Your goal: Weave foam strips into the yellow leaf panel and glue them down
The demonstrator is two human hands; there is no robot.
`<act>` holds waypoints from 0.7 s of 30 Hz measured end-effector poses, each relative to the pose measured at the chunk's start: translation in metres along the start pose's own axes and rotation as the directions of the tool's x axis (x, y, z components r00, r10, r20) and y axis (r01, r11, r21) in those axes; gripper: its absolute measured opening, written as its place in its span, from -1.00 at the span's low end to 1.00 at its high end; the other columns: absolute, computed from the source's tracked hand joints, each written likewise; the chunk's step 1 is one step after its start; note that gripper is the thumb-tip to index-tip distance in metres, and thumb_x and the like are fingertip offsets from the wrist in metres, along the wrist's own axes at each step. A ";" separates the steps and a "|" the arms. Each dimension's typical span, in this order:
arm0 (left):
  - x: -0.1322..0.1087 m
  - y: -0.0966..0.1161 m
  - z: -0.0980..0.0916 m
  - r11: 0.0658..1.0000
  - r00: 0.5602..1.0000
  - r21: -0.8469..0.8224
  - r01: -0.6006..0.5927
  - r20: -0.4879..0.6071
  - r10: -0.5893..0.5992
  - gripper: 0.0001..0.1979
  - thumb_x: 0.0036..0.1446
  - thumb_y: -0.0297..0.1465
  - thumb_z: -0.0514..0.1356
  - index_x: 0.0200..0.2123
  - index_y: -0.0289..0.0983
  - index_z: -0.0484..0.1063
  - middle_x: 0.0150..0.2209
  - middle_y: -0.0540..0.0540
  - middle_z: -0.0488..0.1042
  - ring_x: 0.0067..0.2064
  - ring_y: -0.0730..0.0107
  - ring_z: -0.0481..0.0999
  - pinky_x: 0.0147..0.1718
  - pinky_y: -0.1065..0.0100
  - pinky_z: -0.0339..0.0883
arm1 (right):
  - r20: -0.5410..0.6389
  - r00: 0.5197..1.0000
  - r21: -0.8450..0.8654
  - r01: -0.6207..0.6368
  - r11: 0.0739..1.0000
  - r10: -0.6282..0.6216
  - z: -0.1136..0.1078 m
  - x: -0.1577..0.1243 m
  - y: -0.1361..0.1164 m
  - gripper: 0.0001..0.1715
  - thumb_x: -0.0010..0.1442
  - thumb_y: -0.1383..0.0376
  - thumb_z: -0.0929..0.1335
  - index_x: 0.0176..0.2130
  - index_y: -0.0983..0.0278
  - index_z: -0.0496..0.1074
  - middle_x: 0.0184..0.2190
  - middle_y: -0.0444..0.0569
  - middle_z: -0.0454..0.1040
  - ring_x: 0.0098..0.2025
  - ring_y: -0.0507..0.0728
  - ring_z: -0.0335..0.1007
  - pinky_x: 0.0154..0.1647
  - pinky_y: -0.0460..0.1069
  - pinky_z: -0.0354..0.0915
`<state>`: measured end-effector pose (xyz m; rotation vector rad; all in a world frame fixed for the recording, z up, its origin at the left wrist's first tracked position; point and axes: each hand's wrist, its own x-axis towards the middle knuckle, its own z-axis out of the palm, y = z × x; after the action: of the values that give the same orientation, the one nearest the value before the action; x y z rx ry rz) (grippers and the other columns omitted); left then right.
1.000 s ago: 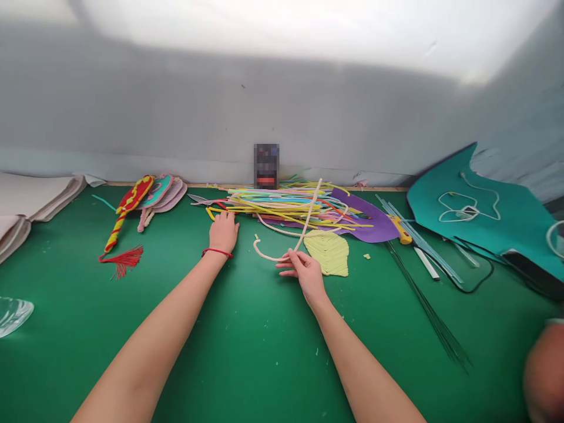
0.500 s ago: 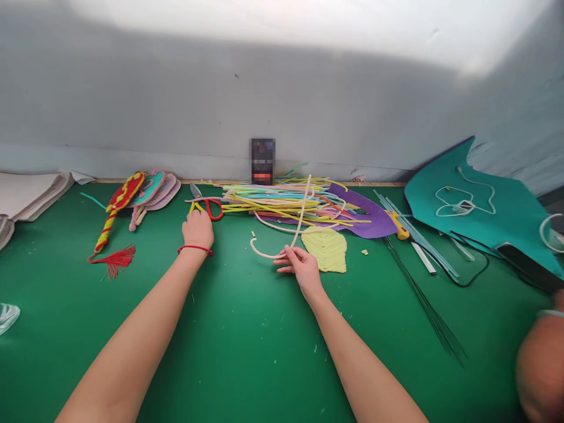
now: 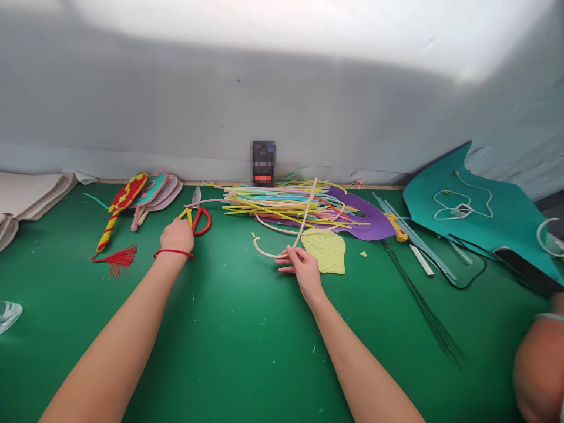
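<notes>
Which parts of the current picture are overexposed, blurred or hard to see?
Head view: glare washes out the top of the wall, grey shadow below; head view: another person's arm at the right edge is blurred; head view: the phone-like device is pixelated; head view: the right hand and its cream pipe cleaner look fairly sharp.

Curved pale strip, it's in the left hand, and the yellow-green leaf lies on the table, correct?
Wrong hand: the head view shows the curved pale strip in the right hand. The yellow-green leaf does lie on the table.
</notes>
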<state>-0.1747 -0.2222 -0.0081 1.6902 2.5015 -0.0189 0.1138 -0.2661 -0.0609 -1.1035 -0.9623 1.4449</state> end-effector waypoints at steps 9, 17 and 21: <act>-0.045 0.073 -0.004 0.918 0.909 0.052 -0.394 -0.125 0.397 -0.78 0.17 -0.46 -0.02 -0.18 -0.33 0.38 -0.14 -0.28 0.40 -0.08 0.11 0.41 -0.17 0.21 0.28 | -0.078 0.995 0.065 0.073 0.995 -0.068 0.003 -0.020 -0.024 -0.63 0.02 0.04 0.37 -0.43 0.32 0.41 -0.49 -0.06 0.52 -0.44 0.10 0.51 -0.56 -0.10 0.43; -0.061 0.186 0.051 0.753 0.807 -0.299 -0.587 -0.134 0.576 -0.75 0.15 -0.26 0.07 -0.23 -0.33 0.37 -0.14 -0.23 0.36 -0.08 0.18 0.35 -0.10 0.26 0.23 | -0.232 0.966 0.143 0.149 0.978 -0.113 -0.001 -0.020 -0.035 -0.69 0.02 0.10 0.38 -0.44 0.32 0.38 -0.53 -0.09 0.50 -0.46 0.10 0.51 -0.60 -0.11 0.42; -0.067 0.219 0.057 0.779 0.891 -0.447 -0.440 -0.108 0.441 -0.77 0.12 -0.31 0.08 -0.26 -0.38 0.35 -0.13 -0.32 0.33 -0.02 0.06 0.31 -0.09 0.17 0.21 | -0.237 0.963 0.141 0.166 0.976 -0.129 -0.004 -0.018 -0.036 -0.70 0.02 0.11 0.38 -0.42 0.31 0.37 -0.54 -0.09 0.50 -0.44 0.11 0.52 -0.58 -0.10 0.43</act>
<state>0.0581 -0.2059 -0.0444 1.9802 1.8274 0.5711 0.1280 -0.2783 -0.0247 -1.0302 -0.7381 1.2227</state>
